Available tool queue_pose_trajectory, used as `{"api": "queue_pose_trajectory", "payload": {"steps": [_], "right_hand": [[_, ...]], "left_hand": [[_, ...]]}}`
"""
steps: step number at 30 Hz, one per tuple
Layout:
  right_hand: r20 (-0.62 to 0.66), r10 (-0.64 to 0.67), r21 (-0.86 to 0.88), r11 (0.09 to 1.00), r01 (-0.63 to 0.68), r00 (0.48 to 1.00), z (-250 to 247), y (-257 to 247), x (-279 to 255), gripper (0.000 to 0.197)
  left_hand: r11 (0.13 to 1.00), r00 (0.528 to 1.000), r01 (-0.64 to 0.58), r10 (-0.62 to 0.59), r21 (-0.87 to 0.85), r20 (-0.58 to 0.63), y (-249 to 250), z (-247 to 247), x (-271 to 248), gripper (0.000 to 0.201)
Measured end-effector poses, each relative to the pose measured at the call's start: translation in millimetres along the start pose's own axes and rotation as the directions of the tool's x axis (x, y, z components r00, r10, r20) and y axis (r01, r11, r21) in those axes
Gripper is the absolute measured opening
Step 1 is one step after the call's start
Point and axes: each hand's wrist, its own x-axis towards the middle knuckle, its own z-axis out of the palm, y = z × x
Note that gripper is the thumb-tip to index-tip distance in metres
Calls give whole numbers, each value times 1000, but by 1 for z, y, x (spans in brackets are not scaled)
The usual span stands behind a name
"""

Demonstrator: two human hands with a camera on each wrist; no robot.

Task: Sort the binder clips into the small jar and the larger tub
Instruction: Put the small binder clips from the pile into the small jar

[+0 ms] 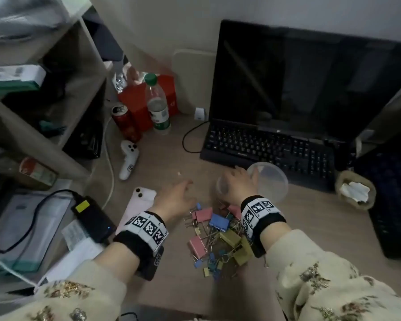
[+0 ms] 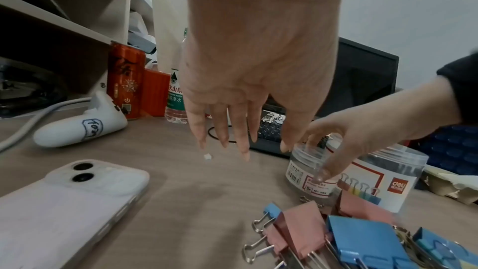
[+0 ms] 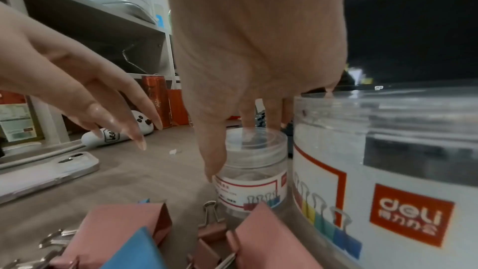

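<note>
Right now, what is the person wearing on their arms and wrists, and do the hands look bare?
Both arms wear cream sleeves with a brownish floral print. Each wrist carries a black band with white square black-and-white code markers. The left hand and right hand are bare, with long nails.

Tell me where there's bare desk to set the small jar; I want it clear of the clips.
Bare desk lies between the white controller, phone and keyboard. It's crowded nearer you: clip pile, small jar and tub stand close together.
</note>
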Motion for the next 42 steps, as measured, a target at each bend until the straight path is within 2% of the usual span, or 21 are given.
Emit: {"api": "queue_pose_trajectory", "payload": {"steps": [3, 5, 8, 11, 13, 15, 17, 19, 22, 24, 26, 29, 31, 33, 36, 39, 42], "right_hand": [[-77, 24, 42, 999, -21, 997, -13, -3, -7, 54], [-118, 60, 110, 993, -47, 991, -27, -5, -13, 60], [-84, 86, 267, 962, -61, 993, -52, -4, -32, 78], [-47, 34, 490, 871, -7, 998, -76, -4, -60, 75], [-73, -6, 529, 847, 44, 997, -82, -4, -78, 71], [-78, -43, 545, 835, 79, 996, -83, -1, -89, 67], [-72, -71, 579, 810, 100, 995, -80, 7, -98, 68], [-62, -134, 561, 815, 146, 989, -76, 16, -106, 73], [-40, -234, 479, 849, 224, 971, -70, 26, -116, 85], [-72, -252, 526, 812, 251, 965, -65, 33, -120, 85], [-119, -218, 615, 750, 244, 969, -60, 43, -127, 80], [-134, -49, 724, 678, 131, 990, -46, 69, -137, 85], [-55, 90, 766, 643, -16, 994, -27, 90, -142, 88], [39, 234, 761, 624, -181, 971, -3, 109, -144, 86], [116, 413, 730, 581, -360, 903, 33, 127, -146, 80], [166, 469, 663, 598, -451, 867, 64, 134, -146, 81], [173, 447, 624, 640, -449, 878, 83, 133, -148, 82]], "left_hand": [[998, 1000, 1, -1, -58, 8, -5, 3, 0, 62], [994, 1000, -18, 18, -107, -6, -6, 5, 0, 77], [981, 998, -56, 51, -187, -34, 3, 5, -3, 108], [953, 989, -141, 124, -270, -79, 27, 1, -13, 122], [956, 981, -183, 161, -230, -113, 41, 0, -20, 111], [973, 973, -198, 181, -121, -140, 49, 2, -26, 90], [969, 964, -231, 216, -86, -158, 53, 7, -29, 75], [960, 961, -262, 250, -104, -115, 52, 13, -29, 73], [944, 953, -297, 302, -144, 16, 50, 21, -29, 75], [939, 951, -284, 301, -193, 65, 48, 25, -28, 73], [932, 956, -251, 280, -261, 83, 45, 28, -28, 72], [911, 967, -215, 248, -352, 50, 37, 34, -28, 92], [899, 975, -175, 214, -402, 55, 31, 41, -29, 94], [889, 980, -149, 193, -434, 58, 27, 47, -29, 91], [888, 984, -140, 172, -439, 34, 27, 57, -29, 94], [898, 993, -111, 111, -426, -25, 29, 64, -32, 102], [880, 998, -70, 66, -469, -26, 25, 72, -31, 118]]}}
